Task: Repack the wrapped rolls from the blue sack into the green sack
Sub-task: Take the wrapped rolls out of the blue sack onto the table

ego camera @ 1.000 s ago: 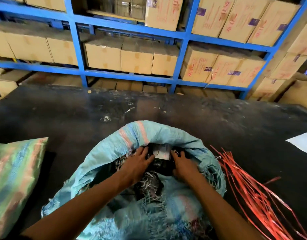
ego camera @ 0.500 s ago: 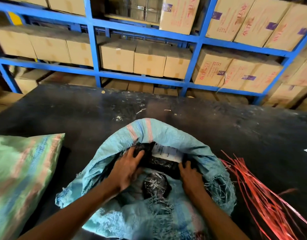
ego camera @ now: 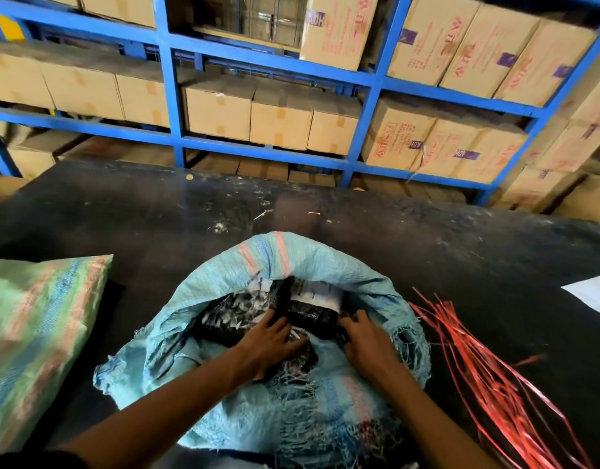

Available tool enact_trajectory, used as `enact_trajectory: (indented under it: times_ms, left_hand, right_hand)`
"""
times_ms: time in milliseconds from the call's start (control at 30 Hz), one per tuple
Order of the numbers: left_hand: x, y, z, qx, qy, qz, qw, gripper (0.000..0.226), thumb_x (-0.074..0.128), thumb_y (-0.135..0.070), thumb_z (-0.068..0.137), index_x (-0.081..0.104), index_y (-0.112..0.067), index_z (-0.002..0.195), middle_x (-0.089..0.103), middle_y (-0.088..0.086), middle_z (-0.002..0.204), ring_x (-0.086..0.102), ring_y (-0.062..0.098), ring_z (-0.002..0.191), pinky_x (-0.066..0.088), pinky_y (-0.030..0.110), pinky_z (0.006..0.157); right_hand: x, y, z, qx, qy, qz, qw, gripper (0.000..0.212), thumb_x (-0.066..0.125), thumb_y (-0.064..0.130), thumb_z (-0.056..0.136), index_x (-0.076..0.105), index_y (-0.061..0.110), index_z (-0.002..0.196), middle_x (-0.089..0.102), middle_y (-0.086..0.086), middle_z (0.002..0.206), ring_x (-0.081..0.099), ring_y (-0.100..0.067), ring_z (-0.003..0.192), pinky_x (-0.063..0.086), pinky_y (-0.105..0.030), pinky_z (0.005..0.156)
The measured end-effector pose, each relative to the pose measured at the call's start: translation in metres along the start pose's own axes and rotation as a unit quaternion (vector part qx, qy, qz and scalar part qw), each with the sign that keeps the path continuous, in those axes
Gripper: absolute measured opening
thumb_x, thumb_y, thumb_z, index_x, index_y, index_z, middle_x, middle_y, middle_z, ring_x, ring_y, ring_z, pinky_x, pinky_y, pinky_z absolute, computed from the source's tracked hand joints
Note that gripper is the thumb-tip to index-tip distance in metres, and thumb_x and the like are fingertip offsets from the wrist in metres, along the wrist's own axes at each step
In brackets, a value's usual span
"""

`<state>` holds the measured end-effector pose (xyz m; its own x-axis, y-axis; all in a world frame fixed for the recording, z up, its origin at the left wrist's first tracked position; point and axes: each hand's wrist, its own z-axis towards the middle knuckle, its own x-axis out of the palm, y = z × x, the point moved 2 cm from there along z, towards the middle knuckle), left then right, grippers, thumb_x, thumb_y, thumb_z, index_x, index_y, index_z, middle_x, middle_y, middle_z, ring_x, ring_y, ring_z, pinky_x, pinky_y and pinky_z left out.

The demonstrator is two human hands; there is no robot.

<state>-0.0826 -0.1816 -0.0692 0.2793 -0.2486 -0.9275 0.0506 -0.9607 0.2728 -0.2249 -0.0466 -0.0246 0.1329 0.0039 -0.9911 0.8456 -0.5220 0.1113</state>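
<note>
The blue sack (ego camera: 291, 262) lies open on the black table (ego camera: 156, 218), its frayed mouth facing me. Inside it are black-wrapped rolls (ego camera: 312, 313) with white labels; one roll on the right shows a label on top. My left hand (ego camera: 271, 343) reaches into the mouth, fingers spread over the black wrapping between two rolls. My right hand (ego camera: 366, 340) grips the near right end of the labelled roll, fingers curled under it. The green sack (ego camera: 37, 333) lies flat at the left edge, blurred.
A bundle of red plastic straps (ego camera: 488, 374) fans out on the table at the right. A white sheet (ego camera: 593, 296) lies at the far right. Blue shelving (ego camera: 176, 96) with cardboard boxes (ego camera: 278, 120) stands behind the table.
Both hands have dug deeper into the blue sack; the labelled roll has come up and to the right, and a second roll shows at the left. My view shifted.
</note>
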Motion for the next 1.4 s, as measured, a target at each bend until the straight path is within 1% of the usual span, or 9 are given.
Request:
enact_trajectory:
  times_ms: [233, 367, 467, 633, 800, 1067, 1167, 1300, 1400]
  left_hand:
    - [-0.007, -0.002, -0.002, -0.059, -0.092, -0.159, 0.981, 0.071, 0.062, -0.037, 0.083, 0.029, -0.029, 0.144, 0.045, 0.009, 0.125, 0.034, 0.023, 0.122, 0.016, 0.043, 0.111]
    - [-0.048, 0.014, -0.023, -0.115, -0.219, -0.320, 0.915, 0.073, 0.074, -0.039, 0.073, 0.044, -0.030, 0.139, 0.046, 0.011, 0.122, 0.042, 0.024, 0.112, 0.036, 0.033, 0.099]
    - [-0.068, 0.020, -0.058, -0.134, -0.244, -0.413, 0.867, 0.076, 0.079, -0.033, 0.070, 0.045, -0.025, 0.138, 0.044, 0.009, 0.125, 0.045, 0.024, 0.112, 0.044, 0.037, 0.098]
    - [-0.063, 0.012, -0.134, -0.174, -0.231, -0.447, 0.846, 0.078, 0.080, -0.036, 0.069, 0.044, -0.028, 0.138, 0.039, -0.001, 0.126, 0.044, 0.016, 0.115, 0.042, 0.033, 0.103]
    - [-0.036, -0.009, -0.211, -0.251, -0.250, -0.441, 0.825, 0.073, 0.084, -0.028, 0.067, 0.051, -0.026, 0.132, 0.044, 0.002, 0.123, 0.050, 0.018, 0.110, 0.040, 0.023, 0.098]
    - [0.001, -0.060, -0.296, -0.316, -0.209, -0.438, 0.815, 0.074, 0.080, -0.027, 0.071, 0.046, -0.025, 0.136, 0.041, 0.006, 0.124, 0.049, 0.021, 0.111, 0.040, 0.026, 0.097]
    - [0.020, -0.089, -0.304, -0.293, -0.184, -0.448, 0.824, 0.073, 0.078, -0.031, 0.071, 0.044, -0.025, 0.136, 0.040, 0.006, 0.125, 0.048, 0.021, 0.112, 0.042, 0.028, 0.097]
    - [0.035, -0.114, -0.297, -0.273, -0.171, -0.452, 0.832, 0.073, 0.075, -0.033, 0.071, 0.042, -0.025, 0.136, 0.038, 0.004, 0.127, 0.045, 0.020, 0.115, 0.046, 0.035, 0.096]
    - [0.038, -0.123, -0.285, -0.269, -0.167, -0.444, 0.838, 0.071, 0.072, -0.033, 0.073, 0.040, -0.026, 0.136, 0.038, 0.005, 0.128, 0.044, 0.022, 0.116, 0.047, 0.040, 0.095]
  right_hand:
    - [-0.021, 0.007, -0.018, 0.030, -0.114, 0.205, 0.972, 0.037, 0.054, 0.005, 0.089, 0.057, 0.019, 0.123, 0.049, 0.000, 0.116, 0.052, -0.016, 0.099, 0.041, -0.022, 0.081]
    - [-0.056, 0.009, -0.029, 0.059, -0.216, 0.316, 0.922, 0.036, 0.057, 0.003, 0.083, 0.062, 0.015, 0.117, 0.058, -0.005, 0.116, 0.051, -0.012, 0.101, 0.038, -0.021, 0.086]
    - [-0.082, 0.019, -0.051, 0.077, -0.266, 0.407, 0.870, 0.031, 0.056, 0.000, 0.081, 0.064, 0.014, 0.108, 0.062, -0.002, 0.106, 0.056, -0.012, 0.095, 0.044, -0.014, 0.081]
    - [-0.092, 0.050, -0.094, 0.034, -0.225, 0.466, 0.855, 0.023, 0.056, 0.000, 0.084, 0.063, 0.016, 0.098, 0.060, 0.013, 0.092, 0.055, 0.005, 0.085, 0.041, -0.010, 0.071]
    - [-0.076, 0.090, -0.141, 0.001, -0.168, 0.503, 0.848, 0.021, 0.054, -0.003, 0.086, 0.065, 0.011, 0.097, 0.060, 0.007, 0.092, 0.055, -0.002, 0.083, 0.042, -0.011, 0.070]
    - [0.001, 0.163, -0.225, -0.145, 0.135, 0.356, 0.913, 0.016, 0.053, 0.003, 0.086, 0.064, 0.013, 0.094, 0.059, 0.000, 0.093, 0.056, -0.015, 0.088, 0.041, -0.016, 0.072]
    - [0.027, 0.180, -0.251, -0.176, 0.228, 0.263, 0.921, 0.018, 0.047, 0.009, 0.087, 0.060, 0.020, 0.095, 0.057, 0.000, 0.102, 0.057, -0.020, 0.094, 0.049, -0.030, 0.082]
    - [0.039, 0.187, -0.264, -0.152, 0.151, 0.157, 0.964, 0.034, 0.039, 0.001, 0.088, 0.054, 0.016, 0.114, 0.051, -0.008, 0.119, 0.051, -0.025, 0.099, 0.040, -0.034, 0.078]
    - [0.041, 0.190, -0.269, -0.155, 0.056, -0.023, 0.986, 0.047, 0.046, -0.005, 0.083, 0.044, 0.009, 0.128, 0.045, -0.016, 0.128, 0.039, -0.033, 0.120, 0.035, -0.040, 0.094]
